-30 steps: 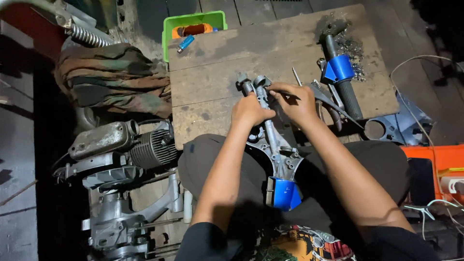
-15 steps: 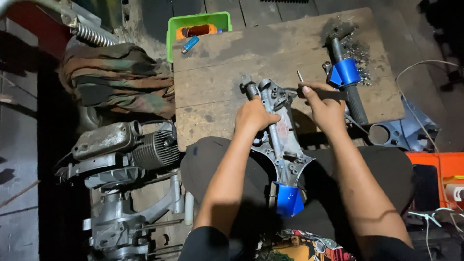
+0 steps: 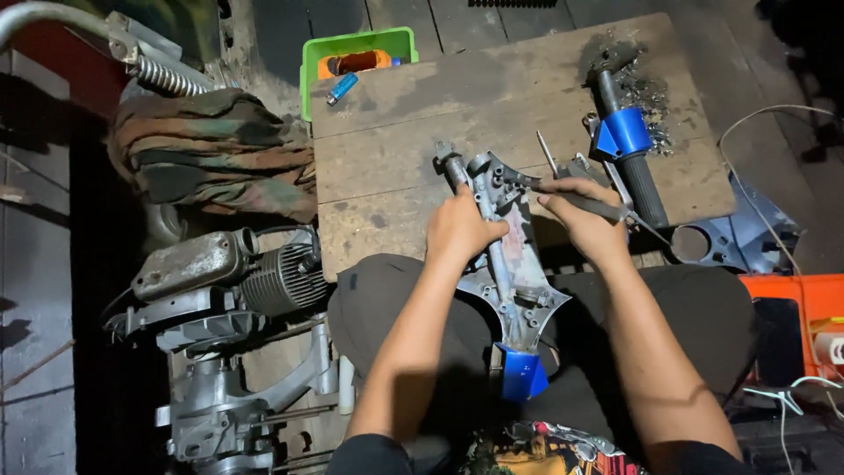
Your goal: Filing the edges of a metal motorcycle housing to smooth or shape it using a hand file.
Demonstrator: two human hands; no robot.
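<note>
I see one wooden board (image 3: 396, 149) filling the middle of my view; its near edge sits just above my lap, and the left half of its top is bare. To the left, off the board, sits one engine (image 3: 220, 273) with a finned cylinder, and above it one bundle of striped cloth (image 3: 211, 158). I count one long metal housing (image 3: 510, 264), running from the board down onto my lap, with a blue cap at its lower end. My left hand (image 3: 462, 230) is wrapped around its upper part, fingers curled tight on the metal. My right hand (image 3: 585, 220) is closed around one thin tool (image 3: 571, 195), fingers pressed together on the shaft, the tip touching the top of the housing. At the board's right edge lies one dark bar (image 3: 633, 167) with a blue collar, beside a scatter of small metal bits. One green tray (image 3: 356, 48) stands at the far edge, holding an orange thing, with a small blue lighter (image 3: 343, 88) lying just at its front. At the far right edge of my view I count one orange box (image 3: 804, 308).
</note>
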